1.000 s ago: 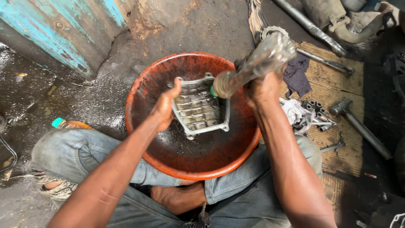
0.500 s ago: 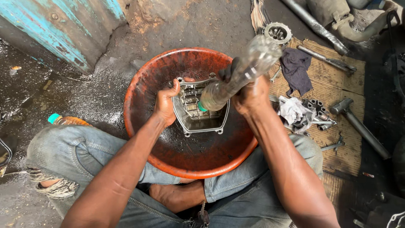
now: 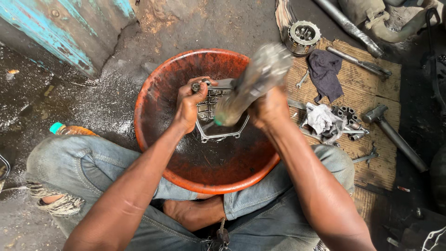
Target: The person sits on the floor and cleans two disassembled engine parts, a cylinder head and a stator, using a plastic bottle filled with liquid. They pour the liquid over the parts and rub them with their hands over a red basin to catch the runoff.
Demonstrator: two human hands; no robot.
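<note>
Seated cross-legged on the floor, orange-red basin (image 3: 160, 153) resting between the knees and partly on the lap, so runoff stays inside it.

Left hand (image 3: 188, 106) closed around the upper edge of a grey metal engine cover (image 3: 218, 118), holding it propped at a tilt over the middle of the basin, ribbed inner face upward. Tilt probably there to let liquid drain off into the dark pool at the basin's bottom.

Right hand (image 3: 268, 108) gripping a clear plastic bottle (image 3: 253, 83), held slanted with the mouth end low, just over the cover. Bottle blurred; contents not discernible, and no stream clearly visible. Low angle suited to pouring onto the part.

Around: corrugated cardboard mat (image 3: 367, 153) to the right serving as a lay-down area, keeping parts off the wet, grimy ground. On it: round clutch-like assembly (image 3: 303, 37) at the top edge, dark rag (image 3: 324, 72), light rag (image 3: 323, 121) beside a small geared part (image 3: 347, 115), hammer (image 3: 392, 132), spanner (image 3: 302, 80). All within easy reach of the right arm.

To the left, a bottle with amber liquid and teal cap (image 3: 69, 130) lying behind the left knee. Ground there wet and speckled.
</note>
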